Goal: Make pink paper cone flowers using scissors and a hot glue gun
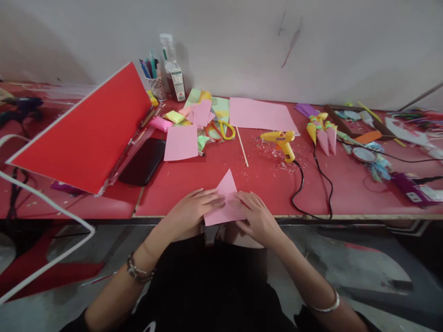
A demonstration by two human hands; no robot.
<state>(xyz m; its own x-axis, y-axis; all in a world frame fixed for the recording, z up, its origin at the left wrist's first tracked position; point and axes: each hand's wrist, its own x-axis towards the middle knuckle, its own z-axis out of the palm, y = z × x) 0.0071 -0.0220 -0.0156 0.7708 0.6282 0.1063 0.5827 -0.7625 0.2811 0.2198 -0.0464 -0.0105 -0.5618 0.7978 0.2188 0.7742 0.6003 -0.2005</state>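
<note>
A folded pink paper [226, 189] with a pointed top lies at the front edge of the red table [270, 184]. My left hand [194, 210] lies flat on its left side, fingers stretched out and pressing down. On the paper's right side rests my right hand [254, 216], fingers also extended and pressing on it. Both hands touch the paper and the fingertips nearly meet in the middle.
A yellow glue gun [282, 143] with a black cord sits right of centre. Scissors [221, 130], pink sheets [182, 142], a thin stick [242, 146], a black phone [143, 161], a tilted red board [90, 131], a pen cup [155, 80], a bottle [173, 69] and paper cones [323, 131] crowd the table.
</note>
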